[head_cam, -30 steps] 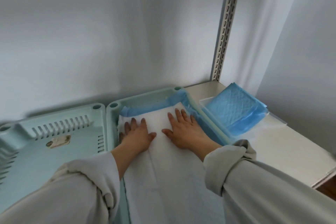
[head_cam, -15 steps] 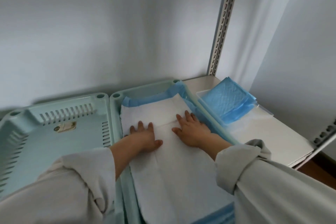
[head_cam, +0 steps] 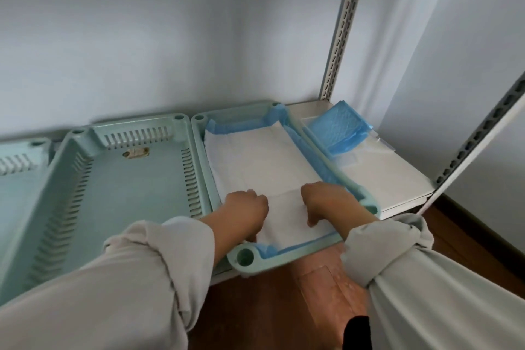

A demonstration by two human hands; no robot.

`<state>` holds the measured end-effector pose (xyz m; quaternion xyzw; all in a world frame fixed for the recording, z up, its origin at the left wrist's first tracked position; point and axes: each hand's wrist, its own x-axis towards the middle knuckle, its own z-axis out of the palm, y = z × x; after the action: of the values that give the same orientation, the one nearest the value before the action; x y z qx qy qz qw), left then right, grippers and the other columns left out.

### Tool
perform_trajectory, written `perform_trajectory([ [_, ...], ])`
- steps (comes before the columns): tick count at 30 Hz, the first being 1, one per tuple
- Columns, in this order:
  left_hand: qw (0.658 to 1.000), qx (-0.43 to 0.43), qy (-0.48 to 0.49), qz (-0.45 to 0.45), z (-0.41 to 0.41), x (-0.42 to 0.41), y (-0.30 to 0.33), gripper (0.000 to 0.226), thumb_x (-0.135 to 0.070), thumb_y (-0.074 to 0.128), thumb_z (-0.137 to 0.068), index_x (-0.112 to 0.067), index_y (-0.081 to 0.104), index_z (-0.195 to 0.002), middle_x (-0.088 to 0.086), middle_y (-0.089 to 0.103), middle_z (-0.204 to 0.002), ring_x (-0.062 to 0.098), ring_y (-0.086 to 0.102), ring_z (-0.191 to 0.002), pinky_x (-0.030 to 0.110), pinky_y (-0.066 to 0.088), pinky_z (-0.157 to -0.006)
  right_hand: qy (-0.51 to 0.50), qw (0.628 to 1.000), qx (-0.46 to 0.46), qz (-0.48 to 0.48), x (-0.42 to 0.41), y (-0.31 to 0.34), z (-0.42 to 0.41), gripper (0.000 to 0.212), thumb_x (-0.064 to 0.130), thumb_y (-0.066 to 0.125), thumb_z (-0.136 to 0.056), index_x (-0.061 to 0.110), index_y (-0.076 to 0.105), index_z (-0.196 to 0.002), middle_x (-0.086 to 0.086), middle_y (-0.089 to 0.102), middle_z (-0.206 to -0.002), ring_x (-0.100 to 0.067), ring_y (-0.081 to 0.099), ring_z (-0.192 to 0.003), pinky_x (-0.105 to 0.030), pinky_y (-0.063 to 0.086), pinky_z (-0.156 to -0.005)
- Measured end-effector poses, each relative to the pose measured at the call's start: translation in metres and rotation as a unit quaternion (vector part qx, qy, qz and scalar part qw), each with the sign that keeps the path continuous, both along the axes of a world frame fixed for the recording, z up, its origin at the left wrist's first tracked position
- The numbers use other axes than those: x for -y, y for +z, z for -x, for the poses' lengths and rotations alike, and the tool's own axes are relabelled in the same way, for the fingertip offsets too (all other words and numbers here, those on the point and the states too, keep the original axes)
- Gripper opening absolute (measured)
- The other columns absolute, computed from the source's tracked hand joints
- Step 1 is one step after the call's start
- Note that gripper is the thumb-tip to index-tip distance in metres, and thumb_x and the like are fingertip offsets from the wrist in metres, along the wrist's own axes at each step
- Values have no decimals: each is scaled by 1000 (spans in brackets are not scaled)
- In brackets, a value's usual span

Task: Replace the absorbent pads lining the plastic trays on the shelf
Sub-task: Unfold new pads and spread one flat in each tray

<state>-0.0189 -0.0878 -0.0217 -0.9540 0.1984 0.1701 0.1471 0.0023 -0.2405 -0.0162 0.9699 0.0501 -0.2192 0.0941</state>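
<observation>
A white absorbent pad [head_cam: 255, 156] with blue plastic edges lies flat in the pale green tray [head_cam: 247, 257] on the shelf. Both my hands rest on the pad near the tray's front end. My left hand [head_cam: 244, 213] sits by the front left corner, and my right hand [head_cam: 329, 202] by the right wall. On both, the fingers bend down under the hand, out of sight. The blue edging stands up along the tray's walls.
An unlined pale green tray [head_cam: 136, 179] stands directly to the left, and part of a third tray [head_cam: 20, 156] beyond it. A stack of folded blue pads [head_cam: 338, 128] lies on the white shelf [head_cam: 392, 179] to the right. Slotted uprights [head_cam: 343, 23] frame the shelf.
Both hands have slid back along the pad from the far end to the tray's front end. Their fingers, flat before, now bend downward.
</observation>
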Motion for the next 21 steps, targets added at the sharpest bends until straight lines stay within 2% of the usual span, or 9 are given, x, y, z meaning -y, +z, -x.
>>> perform_trajectory([
  [3,998,-54,4,-31,10,-4,1,25,-14,54,-90,-6,58,-113,9,59,-99,22,57,-90,33,47,-83,5,997,-3,78,0,2,14,40,9,52,-92,8,47,-132,-12,49,-138,-29,46,-128,-44,35,-105],
  [4,997,-76,9,-23,10,-7,1,25,-11,52,-90,-5,60,-112,10,60,-99,23,58,-91,35,48,-88,15,995,-5,101,0,2,18,40,8,49,-94,8,47,-134,-12,48,-139,-30,45,-130,-45,33,-107],
  [6,995,-102,13,-1,7,-12,-1,26,-10,50,-89,-6,61,-113,11,63,-111,27,60,-103,35,47,-90,32,992,2,122,2,1,22,38,9,45,-96,9,47,-134,-10,49,-139,-28,46,-129,-43,34,-105],
  [10,995,-96,2,12,4,-16,-8,31,-20,56,-89,-13,53,-119,8,59,-117,26,57,-106,31,42,-80,14,995,-6,95,4,1,25,37,8,45,-96,7,48,-133,-11,49,-138,-28,47,-128,-39,38,-102],
  [14,993,-114,6,32,-5,-22,-10,34,-30,59,-88,-18,51,-119,4,58,-118,23,55,-105,30,40,-81,-7,999,1,53,5,11,25,37,6,46,-95,3,48,-131,-15,49,-137,-30,49,-126,-40,40,-102],
  [16,988,-125,22,87,-8,-20,-7,32,-32,62,-87,-18,54,-115,2,58,-114,20,54,-100,29,42,-82,-30,999,17,27,10,18,23,33,4,45,-94,1,50,-127,-16,50,-134,-31,51,-123,-40,42,-102],
  [19,950,-149,57,268,-6,-13,-5,25,-31,66,-86,-16,60,-104,-1,55,-100,15,54,-87,28,51,-76,-47,999,14,13,13,24,23,17,-1,47,-91,1,55,-106,-16,54,-130,-30,54,-119,-38,45,-97],
  [20,937,-173,60,298,-3,-11,-6,25,-30,67,-85,-16,61,-104,-2,54,-99,15,54,-86,27,52,-77,-44,999,7,19,14,22,23,21,-1,48,-91,1,54,-111,-16,53,-130,-30,54,-119,-38,45,-97],
  [21,938,-191,47,285,0,-9,-8,26,-30,68,-84,-17,61,-105,-2,53,-99,15,52,-87,27,50,-80,-37,999,2,23,14,20,22,29,0,48,-91,0,52,-120,-16,52,-132,-30,53,-121,-37,44,-97],
])
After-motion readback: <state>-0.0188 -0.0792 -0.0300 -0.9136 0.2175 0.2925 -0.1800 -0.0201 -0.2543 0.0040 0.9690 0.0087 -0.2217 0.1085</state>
